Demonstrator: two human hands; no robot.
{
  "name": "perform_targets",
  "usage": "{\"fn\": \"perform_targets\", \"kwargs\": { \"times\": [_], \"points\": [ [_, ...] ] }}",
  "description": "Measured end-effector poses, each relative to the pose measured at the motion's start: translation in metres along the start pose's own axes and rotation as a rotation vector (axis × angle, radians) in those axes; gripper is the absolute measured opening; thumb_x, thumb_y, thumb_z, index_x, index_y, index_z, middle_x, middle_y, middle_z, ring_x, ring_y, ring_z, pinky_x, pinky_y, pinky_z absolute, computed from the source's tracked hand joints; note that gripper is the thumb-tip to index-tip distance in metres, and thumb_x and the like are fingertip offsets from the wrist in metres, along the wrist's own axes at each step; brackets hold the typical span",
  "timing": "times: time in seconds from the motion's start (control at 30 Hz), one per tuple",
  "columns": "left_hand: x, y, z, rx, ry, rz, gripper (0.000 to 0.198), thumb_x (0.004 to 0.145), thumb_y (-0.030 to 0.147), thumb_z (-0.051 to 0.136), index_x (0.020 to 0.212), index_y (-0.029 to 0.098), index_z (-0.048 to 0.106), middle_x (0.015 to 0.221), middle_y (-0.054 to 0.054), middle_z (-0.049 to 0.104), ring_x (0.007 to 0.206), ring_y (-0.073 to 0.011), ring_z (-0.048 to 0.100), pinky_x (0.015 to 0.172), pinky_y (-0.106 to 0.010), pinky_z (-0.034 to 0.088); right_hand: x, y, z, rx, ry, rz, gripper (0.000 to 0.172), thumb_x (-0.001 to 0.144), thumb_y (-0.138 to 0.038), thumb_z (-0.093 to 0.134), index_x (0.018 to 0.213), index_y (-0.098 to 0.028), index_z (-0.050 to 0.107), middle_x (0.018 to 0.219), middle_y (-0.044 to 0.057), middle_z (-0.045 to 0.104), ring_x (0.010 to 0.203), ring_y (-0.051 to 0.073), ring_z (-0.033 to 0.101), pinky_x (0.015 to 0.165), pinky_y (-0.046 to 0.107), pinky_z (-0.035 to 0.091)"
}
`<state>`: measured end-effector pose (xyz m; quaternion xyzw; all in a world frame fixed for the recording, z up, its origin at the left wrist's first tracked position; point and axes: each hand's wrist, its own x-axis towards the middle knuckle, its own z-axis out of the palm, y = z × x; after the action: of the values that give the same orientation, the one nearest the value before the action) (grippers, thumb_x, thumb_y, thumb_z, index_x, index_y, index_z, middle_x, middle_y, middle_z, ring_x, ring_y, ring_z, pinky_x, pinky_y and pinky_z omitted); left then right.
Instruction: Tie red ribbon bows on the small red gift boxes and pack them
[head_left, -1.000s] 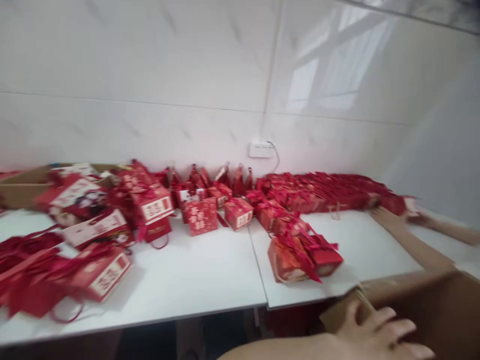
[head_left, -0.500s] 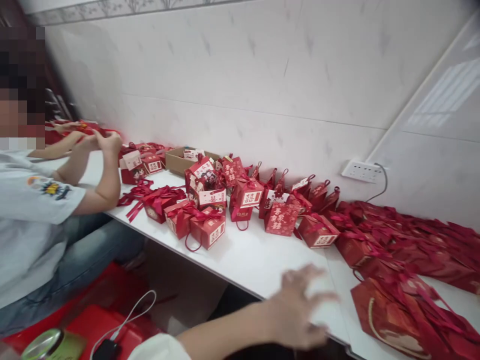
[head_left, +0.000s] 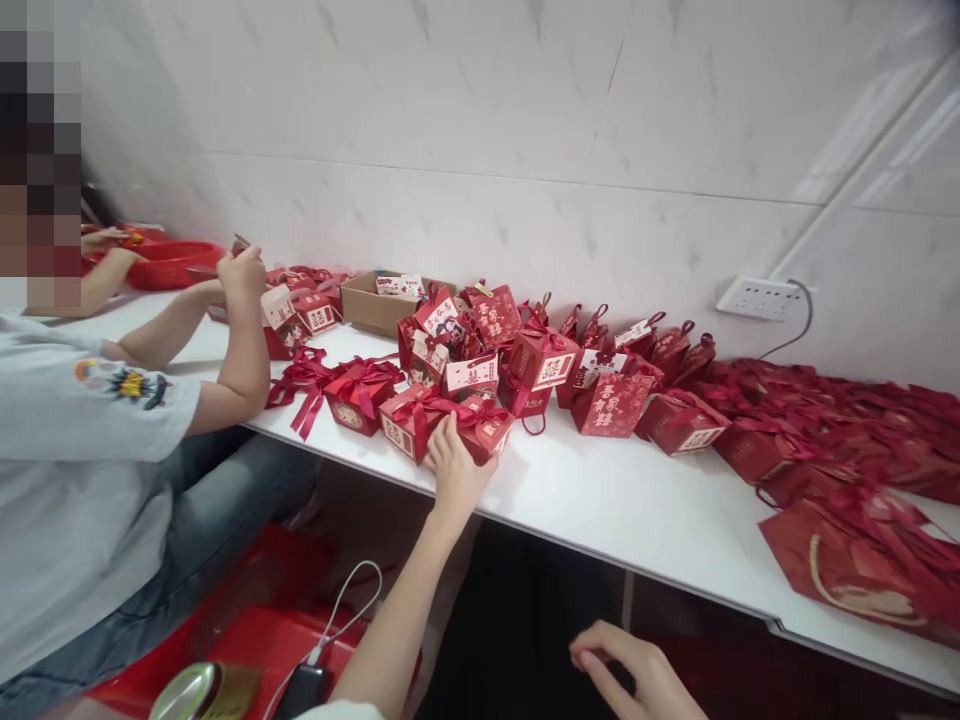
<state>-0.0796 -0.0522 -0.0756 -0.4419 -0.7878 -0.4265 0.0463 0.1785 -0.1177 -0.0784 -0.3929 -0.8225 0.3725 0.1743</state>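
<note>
My left hand [head_left: 459, 472] reaches over the table's front edge and grips a small red gift box [head_left: 480, 432] with a ribbon bow, fingers on its near side and thumb at its right. Touching that box on the left is another red gift box [head_left: 405, 428] with a white double-happiness label. My right hand [head_left: 634, 672] hovers low in front of the table edge, fingers curled with thumb and fingertips close together; nothing shows in it. Loose dark-red ribbons [head_left: 304, 385] lie left of the boxes.
More red boxes [head_left: 611, 403] stand along the white table [head_left: 570, 500], with a ribboned pile [head_left: 847, 430] at right. Behind are a cardboard box [head_left: 367, 305] and a wall socket [head_left: 761, 298]. At left a co-worker's hands [head_left: 244, 275] are raised; a can [head_left: 191, 690] sits low on red plastic.
My left hand, spread over the table's front edge before, has moved left and taken hold of a gift box. My right hand has come into view. The camera has turned slightly left.
</note>
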Motion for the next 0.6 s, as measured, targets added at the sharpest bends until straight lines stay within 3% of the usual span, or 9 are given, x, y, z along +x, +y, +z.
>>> {"fn": "perform_targets", "kwargs": {
  "times": [0.13, 0.27, 0.33, 0.4, 0.47, 0.6],
  "points": [
    [-0.025, 0.014, -0.005, -0.138, -0.08, 0.111, 0.083, 0.064, 0.038, 0.071, 0.133, 0.014, 0.03, 0.127, -0.021, 0.044, 0.119, -0.0386, 0.042, 0.094, -0.059, 0.033, 0.024, -0.015, 0.009, 0.111, 0.053, -0.021, 0.019, 0.088, -0.035, 0.048, 0.089, -0.025, 0.064, 0.086, 0.003, 0.07, 0.079, 0.019, 0.067, 0.074, 0.03, 0.056],
    [-0.058, 0.022, -0.016, -0.536, -0.282, 0.286, 0.051, 0.082, 0.034, 0.052, 0.127, 0.016, 0.035, 0.098, -0.009, 0.059, 0.09, -0.0208, 0.058, 0.084, -0.04, 0.046, 0.047, 0.0, 0.003, 0.279, 0.402, 0.099, 0.036, 0.084, -0.043, 0.052, 0.112, -0.02, 0.054, 0.11, 0.013, 0.065, 0.094, 0.024, 0.066, 0.08, 0.038, 0.056],
    [-0.062, 0.02, -0.016, -0.664, -0.283, 0.277, 0.031, 0.086, 0.028, 0.045, 0.115, 0.018, 0.044, 0.082, -0.003, 0.058, 0.076, -0.0153, 0.058, 0.077, -0.032, 0.048, 0.055, 0.008, -0.006, 0.293, 0.567, 0.14, 0.041, 0.083, -0.048, 0.051, 0.111, -0.019, 0.052, 0.115, 0.015, 0.061, 0.098, 0.025, 0.064, 0.078, 0.041, 0.056],
    [-0.054, 0.02, -0.009, -0.681, -0.223, 0.216, 0.023, 0.085, 0.027, 0.046, 0.106, 0.018, 0.048, 0.085, -0.003, 0.057, 0.079, -0.0154, 0.057, 0.077, -0.032, 0.047, 0.061, 0.015, -0.017, 0.28, 0.669, 0.155, 0.042, 0.082, -0.051, 0.051, 0.109, -0.019, 0.052, 0.116, 0.016, 0.06, 0.101, 0.026, 0.062, 0.078, 0.041, 0.056],
    [-0.042, 0.023, 0.004, -0.688, -0.262, 0.14, 0.027, 0.082, 0.029, 0.049, 0.107, 0.018, 0.049, 0.099, -0.007, 0.056, 0.093, -0.0183, 0.057, 0.083, -0.035, 0.047, 0.066, 0.02, -0.028, 0.29, 0.689, 0.154, 0.042, 0.08, -0.052, 0.052, 0.106, -0.019, 0.052, 0.118, 0.016, 0.059, 0.1, 0.025, 0.062, 0.077, 0.041, 0.056],
    [-0.028, 0.036, 0.028, -0.789, -0.539, 0.037, 0.035, 0.081, 0.034, 0.051, 0.113, 0.018, 0.049, 0.119, -0.011, 0.053, 0.114, -0.021, 0.052, 0.093, -0.037, 0.045, 0.076, 0.026, -0.041, 0.356, 0.584, 0.125, 0.038, 0.079, -0.049, 0.053, 0.104, -0.02, 0.052, 0.114, 0.013, 0.061, 0.098, 0.023, 0.063, 0.079, 0.039, 0.055]
  ]
}}
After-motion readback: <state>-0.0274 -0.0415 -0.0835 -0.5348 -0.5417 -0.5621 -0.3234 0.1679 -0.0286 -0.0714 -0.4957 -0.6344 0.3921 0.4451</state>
